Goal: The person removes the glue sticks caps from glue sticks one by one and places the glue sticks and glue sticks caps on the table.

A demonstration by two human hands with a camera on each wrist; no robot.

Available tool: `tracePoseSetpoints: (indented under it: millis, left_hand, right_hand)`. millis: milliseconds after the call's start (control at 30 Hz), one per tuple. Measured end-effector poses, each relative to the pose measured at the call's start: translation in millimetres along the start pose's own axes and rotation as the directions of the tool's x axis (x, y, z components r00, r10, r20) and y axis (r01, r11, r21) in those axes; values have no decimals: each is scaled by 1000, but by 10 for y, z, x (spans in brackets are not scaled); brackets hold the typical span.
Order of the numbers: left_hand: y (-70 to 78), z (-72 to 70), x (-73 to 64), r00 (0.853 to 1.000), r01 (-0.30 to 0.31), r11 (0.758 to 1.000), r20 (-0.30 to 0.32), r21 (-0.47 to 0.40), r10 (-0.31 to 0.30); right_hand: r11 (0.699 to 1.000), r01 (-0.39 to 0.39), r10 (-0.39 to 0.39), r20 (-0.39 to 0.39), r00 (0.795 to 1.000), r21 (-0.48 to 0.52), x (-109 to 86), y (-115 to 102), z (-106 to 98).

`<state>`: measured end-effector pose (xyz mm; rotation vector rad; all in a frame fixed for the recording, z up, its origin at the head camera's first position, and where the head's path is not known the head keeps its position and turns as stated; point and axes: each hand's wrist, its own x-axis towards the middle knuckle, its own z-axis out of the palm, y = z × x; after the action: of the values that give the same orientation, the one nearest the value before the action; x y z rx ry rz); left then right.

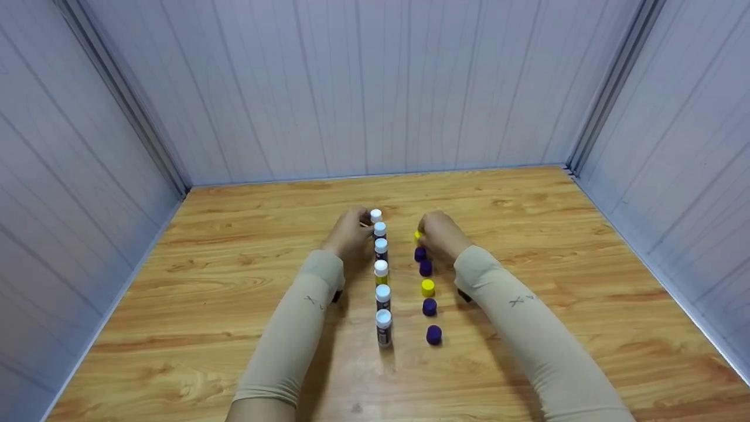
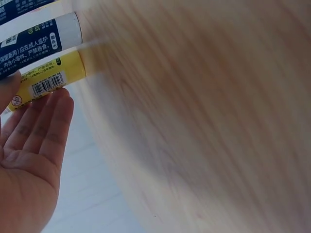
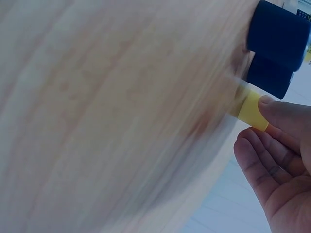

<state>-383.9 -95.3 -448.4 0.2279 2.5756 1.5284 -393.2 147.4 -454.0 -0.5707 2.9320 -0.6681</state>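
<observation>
My left hand (image 1: 348, 234) is at the far end of a row of upright glue sticks with white tops. In the left wrist view its thumb and fingers hold a yellow-labelled glue stick (image 2: 48, 80). Beside that stands a dark blue glue stick (image 2: 36, 46), close to the thumb. At the far end of the cap row is my right hand (image 1: 442, 234). Its thumb and forefinger pinch a yellow cap (image 3: 252, 110), seen low at the tabletop. Two dark caps (image 3: 277, 34) stand just beyond it in the right wrist view.
Several more glue sticks (image 1: 384, 328) run towards me in a line. Parallel to them, on the right, purple caps (image 1: 433, 334) and another yellow cap (image 1: 428, 288) stand on the wooden table (image 1: 234, 264). White panel walls (image 1: 375, 88) enclose the back and sides.
</observation>
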Motion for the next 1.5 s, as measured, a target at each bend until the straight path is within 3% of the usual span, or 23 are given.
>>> tracePoseSetpoints:
  millis: [367,600,733,1000,1167,1367,1500]
  left_hand:
    - [-54,-13,45,998,19,999,54,-40,-17]
    - [-73,-49,58,997,-60,996,55,61,56]
    - [-76,-74,40,996,-68,995,61,68,64]
    - [-73,-153,2,999,-25,994,45,103,20]
    - [-64,-226,15,999,-38,983,24,177,34]
    - [-6,-303,-13,999,-36,986,8,165,35]
    - [49,-336,-56,997,-75,973,-6,217,78]
  right_hand:
    - [1000,-6,6,10,1000,-7,-7,-25,19]
    - [998,40,-40,-11,999,-44,4,-49,66]
    - [999,33,-33,-11,999,-30,13,-68,70]
    - [1000,11,-10,30,999,-26,37,-92,54]
    - [1000,-6,7,54,999,-22,53,-76,24]
    - [1000,-24,24,49,998,0,78,-14,20]
    - [1000,-25,26,50,998,-19,82,35,40]
